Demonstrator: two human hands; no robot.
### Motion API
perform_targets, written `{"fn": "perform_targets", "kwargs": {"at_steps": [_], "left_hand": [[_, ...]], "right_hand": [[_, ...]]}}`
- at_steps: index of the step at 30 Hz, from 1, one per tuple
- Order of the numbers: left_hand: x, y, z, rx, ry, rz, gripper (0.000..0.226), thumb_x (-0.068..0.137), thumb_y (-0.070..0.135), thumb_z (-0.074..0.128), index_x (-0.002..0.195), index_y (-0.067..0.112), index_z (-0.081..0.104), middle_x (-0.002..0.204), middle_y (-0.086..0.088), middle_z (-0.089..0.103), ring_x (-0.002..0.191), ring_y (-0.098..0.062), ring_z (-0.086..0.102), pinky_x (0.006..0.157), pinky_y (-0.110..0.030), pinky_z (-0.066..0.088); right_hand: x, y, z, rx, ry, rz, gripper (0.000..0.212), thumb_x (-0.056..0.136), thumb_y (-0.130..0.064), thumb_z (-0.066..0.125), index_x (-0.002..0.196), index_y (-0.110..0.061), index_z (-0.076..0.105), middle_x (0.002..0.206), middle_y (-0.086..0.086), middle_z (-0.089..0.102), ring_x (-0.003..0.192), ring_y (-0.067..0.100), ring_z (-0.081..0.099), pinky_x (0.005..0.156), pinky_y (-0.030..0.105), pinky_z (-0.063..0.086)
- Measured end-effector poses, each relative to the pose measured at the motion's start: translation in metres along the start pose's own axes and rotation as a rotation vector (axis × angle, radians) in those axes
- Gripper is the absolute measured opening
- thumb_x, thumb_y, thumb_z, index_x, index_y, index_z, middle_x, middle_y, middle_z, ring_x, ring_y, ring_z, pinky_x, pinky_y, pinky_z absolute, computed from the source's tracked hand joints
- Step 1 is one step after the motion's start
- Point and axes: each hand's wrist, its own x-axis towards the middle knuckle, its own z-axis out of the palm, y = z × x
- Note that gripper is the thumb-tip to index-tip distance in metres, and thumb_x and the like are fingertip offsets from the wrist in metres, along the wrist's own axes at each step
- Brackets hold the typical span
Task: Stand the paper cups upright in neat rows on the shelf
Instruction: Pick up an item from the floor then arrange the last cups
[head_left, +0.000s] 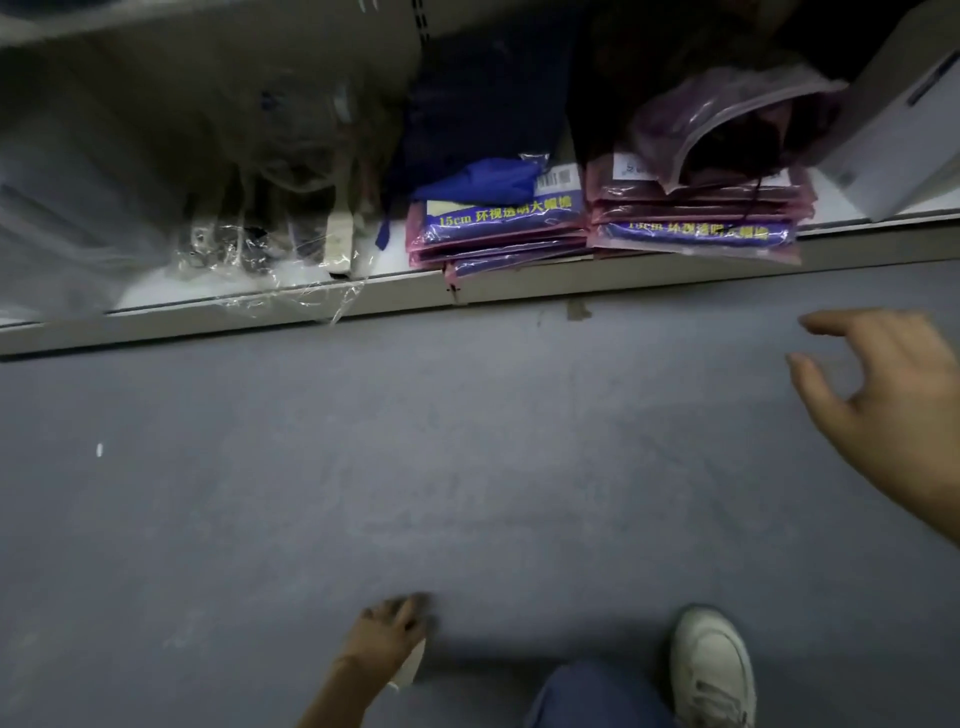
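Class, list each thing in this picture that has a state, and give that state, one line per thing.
right hand: open, fingers spread, holding nothing
left hand: low near the floor, grip unclear
pink packets: stacked flat at the shelf edge
pink bag: open, lying on packets

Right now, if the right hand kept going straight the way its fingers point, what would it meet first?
The right hand points up-left, toward the shelf edge and the right stack of purple packets. Only bare floor lies between; depth is unclear.
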Motion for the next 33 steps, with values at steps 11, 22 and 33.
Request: {"fn": "perform_targets", "kwargs": {"at_steps": [11,22,33], "left_hand": [[-0.022,0.09,-0.196,-0.739,0.266,-0.253,0.083,0.053,0.066,0.061,0.126,0.027,0.051,0.111,-0.001,0.066,0.102,-0.027,0.064,0.081,-0.035,0.051],[-0.213,0.215,-0.607,-1.256,0.835,0.099,0.051,0.077,0.017,0.082,0.113,0.026,0.048,0.102,0.003,0.068,0.089,-0.011,0.067,0.073,-0.022,0.054],[-0.349,0.241,-0.837,-1.105,0.888,0.218,0.027,0.076,0.024,0.083,0.092,0.011,0.066,0.11,0.0,0.068,0.101,-0.017,0.066,0.088,-0.029,0.054]], "right_hand": [[0.025,-0.011,-0.04,0.052,0.027,0.075,0.03,0.088,-0.028,0.054,0.105,-0.007,0.066,0.098,0.006,0.065,0.091,0.027,0.059,0.084,0.037,0.046],[0.146,-0.073,-0.266,0.163,0.091,0.057,0.028,0.088,-0.028,0.053,0.104,-0.008,0.066,0.094,0.002,0.065,0.087,0.026,0.059,0.08,0.037,0.048],[0.291,-0.104,-0.46,0.145,0.224,-0.102,0.023,0.086,-0.022,0.061,0.104,-0.009,0.065,0.094,0.002,0.065,0.087,0.022,0.059,0.079,0.034,0.048]]}}
